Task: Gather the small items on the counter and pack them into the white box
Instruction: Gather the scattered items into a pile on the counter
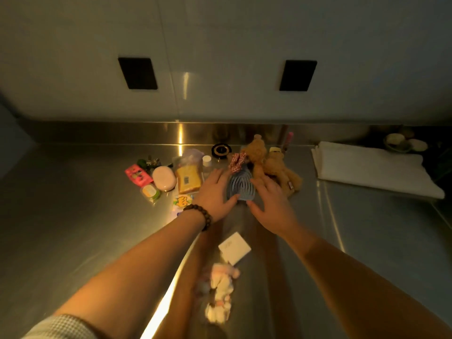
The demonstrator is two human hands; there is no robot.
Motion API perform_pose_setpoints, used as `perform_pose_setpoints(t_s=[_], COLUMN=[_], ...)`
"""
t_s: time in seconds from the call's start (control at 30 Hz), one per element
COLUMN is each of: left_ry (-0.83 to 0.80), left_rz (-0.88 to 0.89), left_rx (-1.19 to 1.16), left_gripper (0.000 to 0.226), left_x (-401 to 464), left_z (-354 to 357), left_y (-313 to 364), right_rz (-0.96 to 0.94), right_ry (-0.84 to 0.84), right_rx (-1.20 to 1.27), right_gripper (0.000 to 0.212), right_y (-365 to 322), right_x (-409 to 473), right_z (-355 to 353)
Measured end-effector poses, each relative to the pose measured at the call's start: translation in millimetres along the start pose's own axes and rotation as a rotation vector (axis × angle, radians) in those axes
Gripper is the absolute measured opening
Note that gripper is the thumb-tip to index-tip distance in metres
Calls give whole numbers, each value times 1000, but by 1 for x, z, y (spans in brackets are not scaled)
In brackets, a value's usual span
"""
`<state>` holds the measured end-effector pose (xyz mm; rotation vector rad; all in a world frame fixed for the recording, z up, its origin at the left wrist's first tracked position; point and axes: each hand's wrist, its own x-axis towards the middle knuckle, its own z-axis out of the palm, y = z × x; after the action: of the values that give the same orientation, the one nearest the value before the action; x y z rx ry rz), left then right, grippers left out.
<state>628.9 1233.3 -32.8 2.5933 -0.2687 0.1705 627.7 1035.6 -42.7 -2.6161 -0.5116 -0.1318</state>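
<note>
On the stainless steel counter (pixel 73 216), seen from the head camera, both bare hands reach to a blue slotted plastic item (pixel 241 185) at mid-counter. Left hand (pixel 215 192), with a dark bead bracelet (pixel 199 216) at the wrist, lies spread against the item's left edge, fingers open, thumb at its near rim. Right hand (pixel 271 199) is spread likewise at the item's right edge; neither hand has closed on it. A red-and-white checked bow (pixel 236 163) sits at the item's far end, touching a tan plush bear (pixel 269 162). Left of the hands lie a yellow toast-shaped packet (pixel 187 181), a pink oval case (pixel 164 178), a pink sachet (pixel 137 176) and a small green-lidded tub (pixel 151 192). A small white box (pixel 234 247) rests between the forearms, nearer the person, with a blurred pink-and-white plush (pixel 220 289) just below it. A folded white cloth (pixel 371 167) lies well apart at right.
</note>
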Motion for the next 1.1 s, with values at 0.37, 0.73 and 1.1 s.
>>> perform_pose_setpoints(t_s=[0.37, 0.73, 1.1], left_ry=[-413, -229, 41], left_rz=[85, 83, -105], left_rx=[-72, -44, -88], left_gripper=[127, 43, 34], left_x=[-171, -193, -93], left_z=[-4, 1, -53], left_y=[-14, -13, -44], right_rz=[-21, 29, 75], right_ry=[-504, -350, -63], right_rx=[-81, -199, 8], right_gripper=[71, 68, 67], right_y=[-54, -73, -76], right_x=[-88, -98, -5], right_z=[28, 31, -3])
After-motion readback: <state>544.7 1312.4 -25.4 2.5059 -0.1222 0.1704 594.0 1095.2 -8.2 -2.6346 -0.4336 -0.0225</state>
